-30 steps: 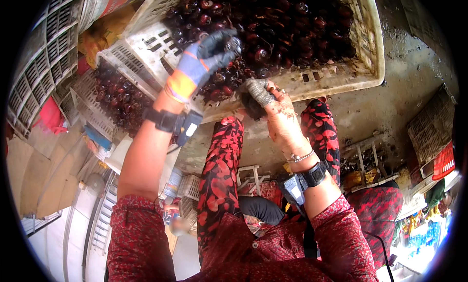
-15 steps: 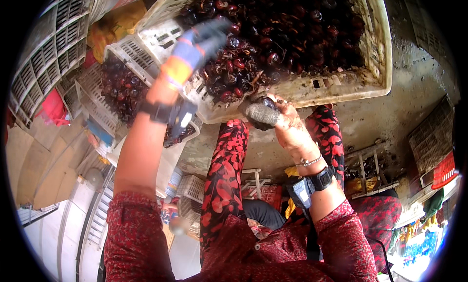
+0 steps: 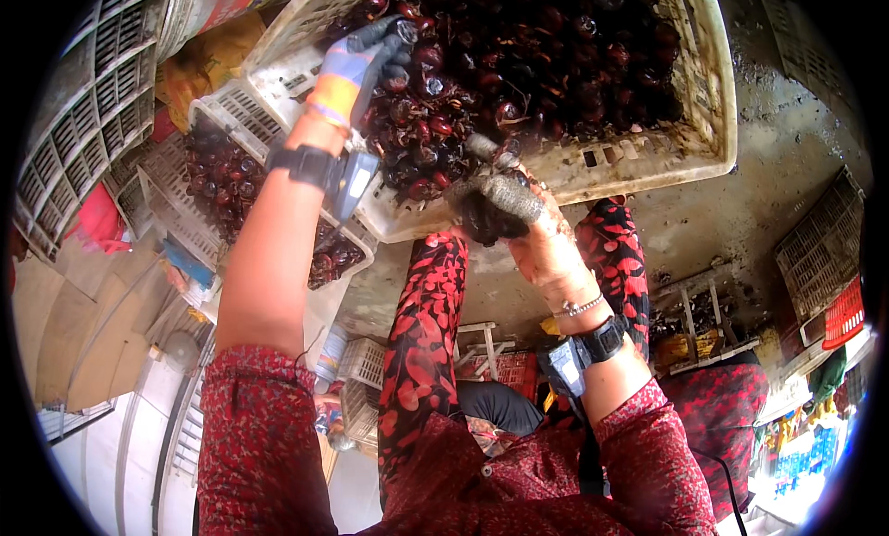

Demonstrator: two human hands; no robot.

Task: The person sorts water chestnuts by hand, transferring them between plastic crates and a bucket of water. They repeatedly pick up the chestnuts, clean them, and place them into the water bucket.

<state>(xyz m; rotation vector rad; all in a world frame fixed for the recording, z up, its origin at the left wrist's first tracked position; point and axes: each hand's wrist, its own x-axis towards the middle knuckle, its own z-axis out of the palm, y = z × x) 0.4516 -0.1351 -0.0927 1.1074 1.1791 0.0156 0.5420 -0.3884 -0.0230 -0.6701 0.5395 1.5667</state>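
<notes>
— What lies underfoot?
— A wet, stained concrete floor, with plastic crates stacked around; a large pale crate sits ahead, heaped with dark red fruit.
— And the left hand?
— Gloved in blue and grey; it reaches into the heap at the crate's near left part, fingers curled on the fruit; whether it grips one I cannot tell.
— The right hand?
— Just below the crate's near rim; clenched around one dark fruit.
</notes>
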